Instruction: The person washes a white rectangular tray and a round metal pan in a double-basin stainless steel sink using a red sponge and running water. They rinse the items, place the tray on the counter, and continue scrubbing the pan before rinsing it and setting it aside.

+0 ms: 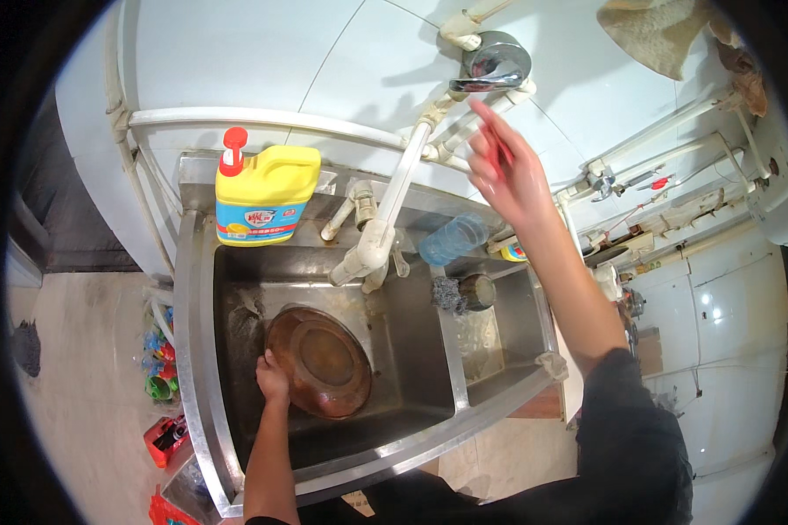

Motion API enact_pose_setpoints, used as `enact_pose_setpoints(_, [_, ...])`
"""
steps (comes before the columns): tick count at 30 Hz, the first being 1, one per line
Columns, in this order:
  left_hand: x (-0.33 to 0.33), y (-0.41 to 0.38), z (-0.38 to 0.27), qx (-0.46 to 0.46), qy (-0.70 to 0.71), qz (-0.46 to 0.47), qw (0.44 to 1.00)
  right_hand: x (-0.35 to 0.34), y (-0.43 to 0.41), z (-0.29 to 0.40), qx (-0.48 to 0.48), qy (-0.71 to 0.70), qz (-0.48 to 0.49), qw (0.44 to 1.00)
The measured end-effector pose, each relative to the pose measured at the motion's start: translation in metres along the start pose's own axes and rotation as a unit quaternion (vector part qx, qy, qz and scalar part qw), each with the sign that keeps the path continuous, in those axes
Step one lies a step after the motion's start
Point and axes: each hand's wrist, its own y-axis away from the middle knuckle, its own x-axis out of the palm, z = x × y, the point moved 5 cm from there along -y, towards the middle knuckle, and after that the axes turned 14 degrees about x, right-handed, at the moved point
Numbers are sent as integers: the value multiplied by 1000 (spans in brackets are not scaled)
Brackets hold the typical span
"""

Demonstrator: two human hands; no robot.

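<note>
My left hand (272,377) grips the left edge of a round brown vessel (328,354), perhaps a pan or a lid, with a raised ring at its middle. The vessel sits tilted inside the large left basin of a stainless steel sink (407,387). Up by the wall, my right hand (502,161) has its index finger stretched towards the chrome lever of a mixer tap (492,80). The fingertip appears just below the lever; contact cannot be made out. Its other fingers are curled, and a blurred red patch shows among them. A white plastic pipe spout (374,243) reaches down over the basin.
A yellow detergent jug (269,190) with a red pump stands on the sink's back ledge. A clear bluish plastic bottle (454,237), a steel wool scourer (446,294) and a dark jar-like container (478,292) are around the divider. Bottles (161,367) lie bagged left of the sink.
</note>
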Motion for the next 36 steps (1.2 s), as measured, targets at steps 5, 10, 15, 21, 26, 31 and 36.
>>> enact_pose_setpoints(5, [10,16,-30,-20,-32,24,999,19,-21,14,0,-75,74,994])
enact_pose_setpoints(10, [0,9,-13,-16,-26,15,999,21,-17,8,-20,-84,93,992])
enact_pose_setpoints(15, [-10,-4,-19,-31,-54,11,998,-2,13,-14,3,-75,35,997])
enact_pose_setpoints(21, [-5,-3,-51,-71,-55,46,995,10,126,-226,182,-81,-189,961])
enact_pose_setpoints(26, [-11,1,-73,-52,-71,40,995,27,25,-435,362,-343,-76,864])
enact_pose_setpoints(31, [-4,-4,-69,-65,-66,31,995,7,-78,-470,319,-247,-137,905])
enact_pose_setpoints(36, [-14,-7,-76,-69,-59,26,996,19,-81,-482,394,-229,-136,880])
